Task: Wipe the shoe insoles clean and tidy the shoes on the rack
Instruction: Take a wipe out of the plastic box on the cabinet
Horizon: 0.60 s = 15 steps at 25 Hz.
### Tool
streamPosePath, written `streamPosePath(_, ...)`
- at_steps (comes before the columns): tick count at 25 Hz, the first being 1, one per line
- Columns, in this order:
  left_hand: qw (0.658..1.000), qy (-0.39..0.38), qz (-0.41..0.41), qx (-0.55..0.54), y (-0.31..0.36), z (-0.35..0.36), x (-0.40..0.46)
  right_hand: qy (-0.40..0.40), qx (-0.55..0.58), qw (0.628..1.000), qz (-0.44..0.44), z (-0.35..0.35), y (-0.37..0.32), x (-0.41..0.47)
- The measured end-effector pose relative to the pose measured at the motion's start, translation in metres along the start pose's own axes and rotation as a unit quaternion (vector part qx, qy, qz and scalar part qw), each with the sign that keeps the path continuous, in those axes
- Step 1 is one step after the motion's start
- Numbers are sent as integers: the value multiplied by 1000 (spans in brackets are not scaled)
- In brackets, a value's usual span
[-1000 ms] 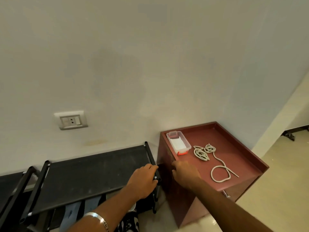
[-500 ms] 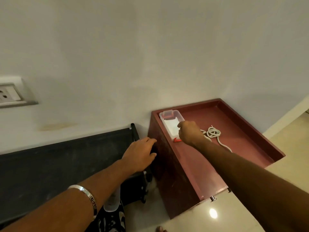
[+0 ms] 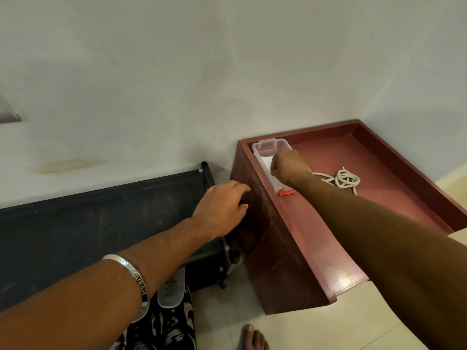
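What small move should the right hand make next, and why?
Probably lift one white sheet out of the clear box. The right hand is curled over the open box on the red cabinet, apparently pinching its white contents, while the left hand rests by the rack.

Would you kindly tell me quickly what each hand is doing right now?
Left hand: open, fingers relaxed at the cabinet's side, holding nothing.
Right hand: curled inside the clear plastic box; whether it pinches anything cannot be told.

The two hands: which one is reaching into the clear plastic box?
The right hand, over the box on the red cabinet; the left hand rests on the cabinet's side.
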<state>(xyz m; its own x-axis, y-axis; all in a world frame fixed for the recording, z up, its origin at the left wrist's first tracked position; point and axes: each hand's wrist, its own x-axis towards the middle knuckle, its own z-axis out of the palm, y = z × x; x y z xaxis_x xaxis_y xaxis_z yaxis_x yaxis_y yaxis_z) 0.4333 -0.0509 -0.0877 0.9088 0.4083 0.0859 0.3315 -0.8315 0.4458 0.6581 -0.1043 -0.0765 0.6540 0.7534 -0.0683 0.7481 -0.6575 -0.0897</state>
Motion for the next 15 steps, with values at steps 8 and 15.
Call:
streamPosePath(8, 1000, 3, 2, 18, 6, -7, 5, 23, 44, 999, -15, -3, 2, -6)
streamPosePath(15, 1000, 3, 2, 11, 14, -5, -3, -28, 8, 999, -44, -3, 9, -8)
